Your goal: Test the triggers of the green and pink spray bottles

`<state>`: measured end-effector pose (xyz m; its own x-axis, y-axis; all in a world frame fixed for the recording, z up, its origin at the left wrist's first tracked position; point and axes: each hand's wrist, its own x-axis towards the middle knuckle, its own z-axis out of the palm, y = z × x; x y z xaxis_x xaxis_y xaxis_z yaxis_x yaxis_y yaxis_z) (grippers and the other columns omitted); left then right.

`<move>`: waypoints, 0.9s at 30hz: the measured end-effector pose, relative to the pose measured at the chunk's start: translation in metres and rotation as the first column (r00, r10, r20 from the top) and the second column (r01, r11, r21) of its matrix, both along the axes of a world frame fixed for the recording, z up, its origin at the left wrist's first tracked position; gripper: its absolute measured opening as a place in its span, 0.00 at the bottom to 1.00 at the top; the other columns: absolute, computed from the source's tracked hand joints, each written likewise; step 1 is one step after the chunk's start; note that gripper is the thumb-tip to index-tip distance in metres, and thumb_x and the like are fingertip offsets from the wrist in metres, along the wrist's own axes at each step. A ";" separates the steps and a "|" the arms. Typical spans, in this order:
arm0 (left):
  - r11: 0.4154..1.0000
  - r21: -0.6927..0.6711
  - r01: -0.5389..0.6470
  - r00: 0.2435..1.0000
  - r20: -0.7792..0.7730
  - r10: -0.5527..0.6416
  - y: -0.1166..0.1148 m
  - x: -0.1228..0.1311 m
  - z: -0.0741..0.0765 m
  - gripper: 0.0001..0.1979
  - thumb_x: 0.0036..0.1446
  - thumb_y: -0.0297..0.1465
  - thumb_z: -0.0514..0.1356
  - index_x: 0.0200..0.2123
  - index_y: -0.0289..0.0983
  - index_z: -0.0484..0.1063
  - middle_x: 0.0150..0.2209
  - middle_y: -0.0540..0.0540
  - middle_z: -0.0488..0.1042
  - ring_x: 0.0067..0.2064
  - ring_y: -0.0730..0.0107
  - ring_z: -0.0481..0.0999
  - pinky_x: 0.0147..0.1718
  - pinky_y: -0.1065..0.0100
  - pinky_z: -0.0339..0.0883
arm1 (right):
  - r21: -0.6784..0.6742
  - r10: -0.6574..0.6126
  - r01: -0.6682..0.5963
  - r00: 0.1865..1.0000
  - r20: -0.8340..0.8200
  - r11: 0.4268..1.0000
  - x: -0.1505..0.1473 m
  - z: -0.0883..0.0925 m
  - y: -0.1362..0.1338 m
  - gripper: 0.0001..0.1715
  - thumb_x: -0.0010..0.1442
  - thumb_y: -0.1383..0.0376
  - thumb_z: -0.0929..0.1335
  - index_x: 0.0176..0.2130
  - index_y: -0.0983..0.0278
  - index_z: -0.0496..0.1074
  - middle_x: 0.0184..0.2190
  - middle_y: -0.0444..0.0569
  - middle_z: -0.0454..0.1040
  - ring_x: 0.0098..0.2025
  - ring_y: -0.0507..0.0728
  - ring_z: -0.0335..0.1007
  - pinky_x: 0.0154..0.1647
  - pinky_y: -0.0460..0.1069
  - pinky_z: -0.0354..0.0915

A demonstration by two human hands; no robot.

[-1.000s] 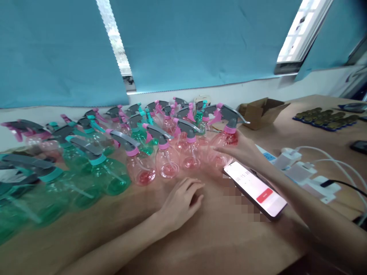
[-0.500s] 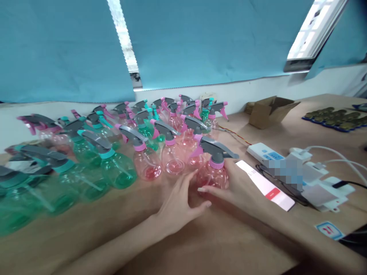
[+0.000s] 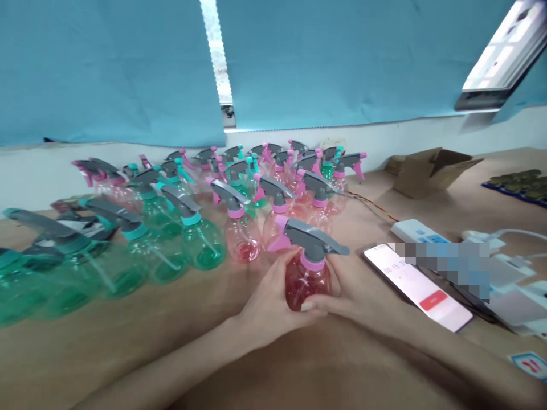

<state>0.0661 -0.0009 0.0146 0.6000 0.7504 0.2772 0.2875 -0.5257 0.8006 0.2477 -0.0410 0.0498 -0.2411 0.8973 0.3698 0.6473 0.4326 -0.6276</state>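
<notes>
Held bottle [image 3: 308, 285]: pink and see-through, upright between both hands at the near middle of the table [image 3: 256, 378]; whether its base touches the wood cannot be told.
Spray head [image 3: 314, 236]: grey on a pink collar [image 3: 313, 262], the pink nozzle [image 3: 281, 222] and trigger [image 3: 280, 242] toward the left, the grey tail end toward the right.
Left hand [image 3: 271, 299]: curved round the left side of the held bottle, pressed against it; some fingers are hidden behind it.
Right hand [image 3: 356, 287]: closed round the right side, its thumb laid across the near face, low down, just beside the left hand; its other fingers are out of sight.
Pink bottles [image 3: 243, 242]: several stand just beyond the held bottle, to the left and behind it.
Green bottles [image 3: 204, 247]: a slanting row runs toward the near left, the nearest cut by the edge of view.
Far cluster: pink and green bottles mixed, crowded near the wall [image 3: 367, 139].
Phone [image 3: 421, 287]: flat, right of the right hand, screen lit with large digits and a red button [image 3: 433, 300].
Power strip [image 3: 412, 229]: beyond the phone, partly masked by blurred squares, with white plugs [image 3: 515, 287] at its right.
Box [image 3: 431, 172]: brown cardboard, flaps open, far right.
Sticker [image 3: 529, 364]: blue-edged with red marks, near right edge.
Curtains [image 3: 342, 62]: blue, hanging behind everything, with a bright gap left of middle.
</notes>
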 end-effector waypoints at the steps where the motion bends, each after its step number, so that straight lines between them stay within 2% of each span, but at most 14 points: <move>1: 1.000 -0.007 -0.011 1.000 -0.004 0.011 -0.001 -0.006 0.000 0.41 0.43 0.33 0.70 0.58 0.40 0.56 0.58 0.39 0.64 0.57 0.46 0.66 0.53 0.45 0.62 | -0.037 0.049 -0.050 0.998 -0.036 0.998 -0.003 0.002 0.004 0.27 0.50 0.49 0.71 0.48 0.56 0.68 0.44 0.48 0.74 0.47 0.62 0.71 0.46 0.60 0.69; 4: 0.999 -0.015 -0.036 0.999 -0.040 0.036 -0.004 -0.023 0.000 0.43 0.43 0.36 0.71 0.60 0.41 0.54 0.57 0.39 0.66 0.56 0.47 0.68 0.52 0.47 0.65 | -0.173 0.145 -0.166 0.981 -0.130 0.971 -0.014 0.010 0.016 0.33 0.48 0.49 0.73 0.50 0.56 0.66 0.46 0.47 0.73 0.48 0.60 0.71 0.45 0.56 0.70; 6: 0.999 -0.021 -0.041 0.997 -0.074 0.039 -0.007 -0.034 0.000 0.44 0.43 0.38 0.71 0.60 0.41 0.53 0.57 0.40 0.66 0.56 0.47 0.68 0.51 0.48 0.66 | -0.199 0.171 -0.201 0.972 -0.159 0.959 -0.021 0.016 0.022 0.38 0.46 0.50 0.74 0.53 0.55 0.63 0.48 0.46 0.72 0.46 0.59 0.72 0.43 0.54 0.72; 9: 0.997 -0.035 -0.070 0.993 -0.101 0.066 -0.011 -0.051 0.002 0.46 0.42 0.39 0.72 0.61 0.41 0.53 0.58 0.40 0.65 0.56 0.47 0.68 0.52 0.48 0.65 | -0.191 0.190 -0.213 0.973 -0.132 0.958 -0.029 0.022 0.025 0.44 0.44 0.50 0.75 0.56 0.54 0.60 0.51 0.46 0.71 0.50 0.59 0.70 0.47 0.55 0.71; 11: 0.994 -0.038 -0.105 0.988 -0.119 0.100 -0.013 -0.061 0.003 0.46 0.41 0.39 0.72 0.61 0.41 0.53 0.58 0.39 0.65 0.57 0.46 0.67 0.52 0.47 0.65 | -0.179 0.195 -0.211 0.975 -0.102 0.961 -0.033 0.023 0.024 0.44 0.43 0.51 0.76 0.55 0.55 0.60 0.51 0.47 0.71 0.52 0.60 0.69 0.50 0.57 0.69; 14: 0.990 -0.029 -0.135 0.983 -0.132 0.130 -0.017 -0.074 0.004 0.47 0.40 0.39 0.72 0.61 0.40 0.53 0.58 0.38 0.64 0.57 0.45 0.67 0.52 0.46 0.65 | -0.155 0.187 -0.196 0.980 -0.070 0.968 -0.041 0.021 0.020 0.43 0.41 0.53 0.77 0.53 0.56 0.62 0.50 0.49 0.73 0.51 0.62 0.70 0.50 0.59 0.68; 16: 0.991 -0.019 -0.129 0.985 -0.116 0.126 -0.018 -0.081 0.003 0.48 0.41 0.41 0.72 0.61 0.41 0.52 0.57 0.38 0.65 0.56 0.45 0.68 0.51 0.46 0.65 | -0.150 0.207 -0.215 0.976 -0.066 0.965 -0.048 0.021 0.018 0.45 0.39 0.54 0.78 0.54 0.55 0.62 0.50 0.48 0.73 0.51 0.63 0.71 0.50 0.59 0.69; 19: 0.995 -0.019 -0.095 0.992 -0.088 0.093 -0.019 -0.087 0.002 0.45 0.43 0.42 0.70 0.62 0.42 0.53 0.55 0.39 0.68 0.55 0.43 0.69 0.50 0.45 0.65 | -0.153 0.272 -0.293 0.952 -0.143 0.944 -0.060 0.025 0.018 0.50 0.38 0.56 0.78 0.57 0.52 0.59 0.52 0.47 0.72 0.53 0.64 0.70 0.50 0.59 0.69; 24: 0.999 -0.047 -0.001 0.999 -0.052 -0.001 -0.019 -0.091 0.006 0.42 0.42 0.41 0.70 0.60 0.42 0.58 0.55 0.40 0.68 0.54 0.43 0.69 0.50 0.45 0.64 | -0.065 0.423 -0.458 0.860 -0.287 0.887 -0.080 0.033 0.026 0.45 0.41 0.62 0.77 0.55 0.54 0.60 0.50 0.46 0.72 0.48 0.60 0.72 0.45 0.54 0.72; 27: 0.999 -0.033 0.036 0.997 -0.070 -0.038 -0.017 -0.091 0.010 0.44 0.40 0.42 0.71 0.59 0.42 0.59 0.57 0.40 0.65 0.56 0.42 0.67 0.52 0.45 0.62 | -0.022 0.490 -0.536 0.786 -0.377 0.844 -0.091 0.034 0.029 0.38 0.46 0.67 0.75 0.54 0.56 0.61 0.50 0.47 0.71 0.47 0.59 0.72 0.45 0.52 0.72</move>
<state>-0.0247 -0.0176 0.0246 0.6449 0.7350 0.2096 0.3248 -0.5118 0.7954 0.1565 -0.0117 0.0839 -0.5573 0.7201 0.4135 0.0840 0.5443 -0.8347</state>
